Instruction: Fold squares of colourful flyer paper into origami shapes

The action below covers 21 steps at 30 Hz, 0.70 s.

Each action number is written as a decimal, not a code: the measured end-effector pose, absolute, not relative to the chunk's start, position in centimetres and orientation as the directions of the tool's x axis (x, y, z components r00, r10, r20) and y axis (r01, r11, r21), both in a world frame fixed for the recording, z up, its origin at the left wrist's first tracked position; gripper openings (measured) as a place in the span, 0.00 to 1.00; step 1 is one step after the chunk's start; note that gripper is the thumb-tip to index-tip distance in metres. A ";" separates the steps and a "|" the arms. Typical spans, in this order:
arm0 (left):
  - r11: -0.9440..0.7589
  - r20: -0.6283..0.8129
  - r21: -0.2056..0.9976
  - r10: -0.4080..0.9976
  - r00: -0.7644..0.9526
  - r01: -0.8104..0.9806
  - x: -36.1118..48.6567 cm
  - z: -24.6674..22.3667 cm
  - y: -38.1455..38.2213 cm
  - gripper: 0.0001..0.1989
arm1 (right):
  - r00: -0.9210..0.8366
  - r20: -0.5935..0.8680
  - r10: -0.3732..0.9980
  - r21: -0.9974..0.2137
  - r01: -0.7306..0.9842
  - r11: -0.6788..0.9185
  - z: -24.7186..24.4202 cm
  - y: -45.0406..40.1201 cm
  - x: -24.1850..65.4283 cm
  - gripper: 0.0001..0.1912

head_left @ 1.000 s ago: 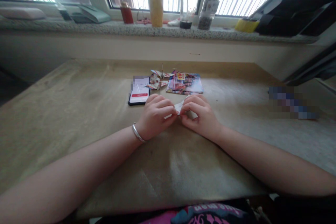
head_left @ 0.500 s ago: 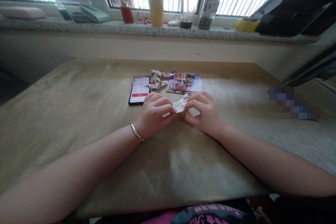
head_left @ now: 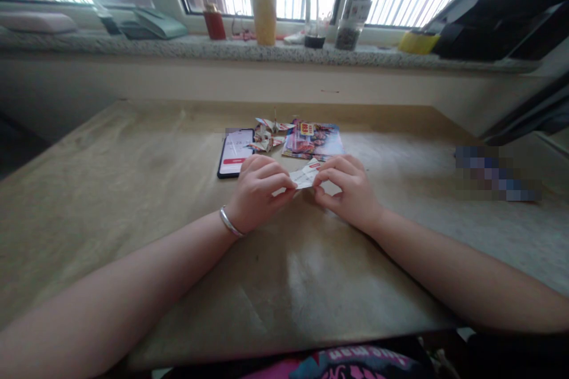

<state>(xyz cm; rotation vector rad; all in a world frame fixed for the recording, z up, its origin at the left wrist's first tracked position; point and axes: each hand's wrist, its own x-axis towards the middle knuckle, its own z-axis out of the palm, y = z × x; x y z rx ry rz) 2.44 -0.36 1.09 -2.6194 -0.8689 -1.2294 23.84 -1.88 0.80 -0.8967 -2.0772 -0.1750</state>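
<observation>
A small creased piece of white paper [head_left: 304, 175] with a red mark near its upper edge is held between my hands, above the table. My left hand [head_left: 265, 190], with a silver bangle at the wrist, pinches its left edge. On the opposite side my right hand [head_left: 344, 190] grips the paper between thumb and fingers. Just beyond lie folded paper cranes [head_left: 267, 141] with printed patterns. To their left is a phone [head_left: 233, 151] with a lit screen, partly behind my left hand. Colourful printed sheets [head_left: 315, 140] are stacked to the right of the cranes.
The wide tan table [head_left: 186, 284] meets a wall below a speckled stone sill [head_left: 186, 47]. On the sill stand a red bottle [head_left: 214, 22], a tall yellow cylinder [head_left: 265, 6], a clear container [head_left: 353, 21] and a black bag [head_left: 498, 12]. A blurred-out item [head_left: 493, 173] lies at the right.
My hands have drawn slightly apart, the left one a little to the left and the right one a little to the right. More of the paper and its red mark shows between them.
</observation>
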 end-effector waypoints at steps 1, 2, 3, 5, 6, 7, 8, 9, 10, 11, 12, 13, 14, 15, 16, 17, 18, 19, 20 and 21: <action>-0.825 0.739 0.140 0.455 0.497 0.547 2.4 1.1 -0.3 0.09 | -0.388 0.752 0.533 -0.186 0.651 0.736 0.8 -1.9 23.8 0.05; -0.821 0.738 0.151 0.464 0.490 0.551 2.3 1.1 -0.3 0.08 | -0.387 0.753 0.532 -0.188 0.648 0.738 0.9 -1.9 23.8 0.05; -0.816 0.737 0.159 0.473 0.483 0.555 2.3 1.1 -0.2 0.08 | -0.383 0.756 0.531 -0.192 0.645 0.740 0.9 -1.9 23.8 0.05; -0.808 0.736 0.174 0.487 0.471 0.563 2.1 1.0 0.0 0.09 | -0.369 0.762 0.533 -0.210 0.638 0.741 0.9 -2.0 23.8 0.05; -0.805 0.735 0.186 0.494 0.464 0.564 2.0 0.9 0.1 0.09 | -0.361 0.766 0.532 -0.220 0.631 0.744 0.9 -2.0 23.9 0.05; -0.803 0.735 0.201 0.502 0.456 0.561 2.0 0.9 0.3 0.10 | -0.354 0.769 0.533 -0.229 0.625 0.746 0.9 -2.0 23.9 0.05; -0.805 0.736 0.218 0.507 0.449 0.552 1.9 0.8 0.4 0.10 | -0.348 0.772 0.532 -0.238 0.618 0.749 0.8 -2.0 24.0 0.05; -0.809 0.736 0.238 0.511 0.445 0.537 1.8 0.8 0.6 0.10 | -0.345 0.772 0.534 -0.247 0.611 0.752 0.7 -2.0 24.0 0.05; -0.815 0.735 0.258 0.514 0.442 0.519 1.8 0.7 0.7 0.09 | -0.342 0.771 0.536 -0.256 0.605 0.754 0.7 -2.0 24.1 0.06; -0.821 0.735 0.275 0.515 0.441 0.500 1.8 0.7 0.8 0.08 | -0.340 0.769 0.541 -0.265 0.601 0.754 0.6 -2.0 24.1 0.06; -0.828 0.736 0.289 0.513 0.442 0.480 1.7 0.8 0.8 0.07 | -0.341 0.764 0.548 -0.274 0.598 0.754 0.6 -2.0 24.1 0.06; -0.836 0.738 0.298 0.508 0.443 0.461 1.7 0.8 0.8 0.05 | -0.343 0.756 0.557 -0.283 0.596 0.752 0.5 -2.0 24.1 0.06; -0.843 0.743 0.302 0.501 0.443 0.446 1.7 0.8 0.8 0.04 | -0.349 0.747 0.566 -0.289 0.596 0.749 0.5 -2.0 24.1 0.06; -0.847 0.750 0.303 0.495 0.439 0.437 1.7 0.9 0.8 0.04 | -0.356 0.737 0.575 -0.293 0.598 0.746 0.4 -2.0 24.1 0.06; -0.849 0.757 0.300 0.489 0.433 0.434 1.7 0.9 0.7 0.04 | -0.364 0.729 0.580 -0.292 0.601 0.744 0.4 -2.0 24.1 0.06; -0.850 0.763 0.297 0.485 0.427 0.435 1.7 0.9 0.6 0.05 | -0.373 0.721 0.584 -0.288 0.605 0.742 0.4 -2.0 24.1 0.06; -0.849 0.767 0.292 0.483 0.423 0.440 1.7 0.9 0.5 0.06 | -0.382 0.715 0.585 -0.281 0.610 0.741 0.3 -2.0 24.1 0.06; -0.848 0.770 0.288 0.482 0.418 0.446 1.7 1.0 0.4 0.07 | -0.391 0.710 0.586 -0.272 0.616 0.740 0.3 -2.0 24.1 0.06; -0.845 0.774 0.283 0.481 0.413 0.453 1.8 1.0 0.3 0.08 | -0.399 0.705 0.587 -0.263 0.620 0.739 0.3 -2.0 24.1 0.06; -0.842 0.776 0.278 0.480 0.409 0.462 1.8 1.0 0.2 0.08 | -0.407 0.701 0.586 -0.256 0.623 0.739 0.3 -2.0 24.1 0.06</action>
